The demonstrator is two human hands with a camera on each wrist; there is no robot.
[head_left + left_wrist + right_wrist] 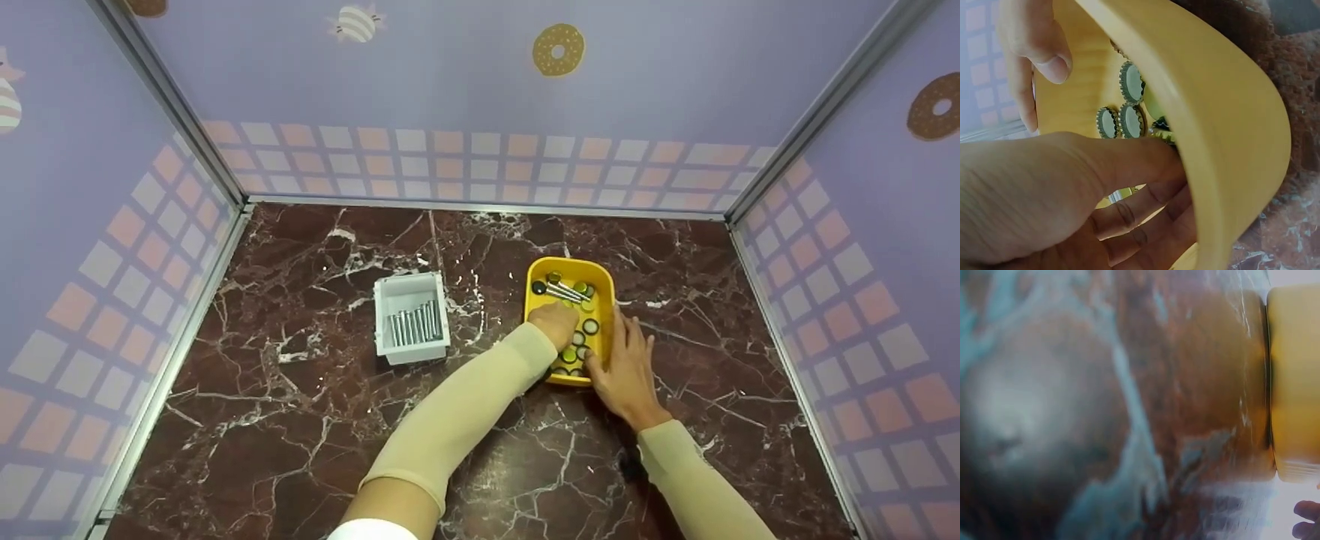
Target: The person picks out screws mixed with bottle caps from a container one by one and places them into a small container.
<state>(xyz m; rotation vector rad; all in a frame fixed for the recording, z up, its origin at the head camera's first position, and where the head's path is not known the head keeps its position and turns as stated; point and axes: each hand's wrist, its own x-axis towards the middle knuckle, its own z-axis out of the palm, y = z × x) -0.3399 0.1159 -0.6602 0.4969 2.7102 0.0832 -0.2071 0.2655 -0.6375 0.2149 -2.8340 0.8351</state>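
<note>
A yellow bin (pixel 532 274) holds several crown bottle caps (pixel 591 326) and a few silver bolts (pixel 568 292). My left hand (pixel 555 322) reaches into it from the left, fingers bent down among the caps. In the left wrist view its thumb lies close to a cap, with the fingertips hidden behind the rim; I cannot tell whether it pinches anything. At the bin's right side my right hand (pixel 628 375) grips the wall, thumb over the rim and fingers outside. In the left wrist view the right thumb (pixel 1053 64) shows above more caps (pixel 1131 81).
Left of the yellow bin stands a white box (pixel 409 283), with several silver bolts (pixel 415 324) lined up inside. Both rest on a dark red marbled tabletop (pixel 300 420). Patterned panels (pixel 480 90) enclose the back and both sides.
</note>
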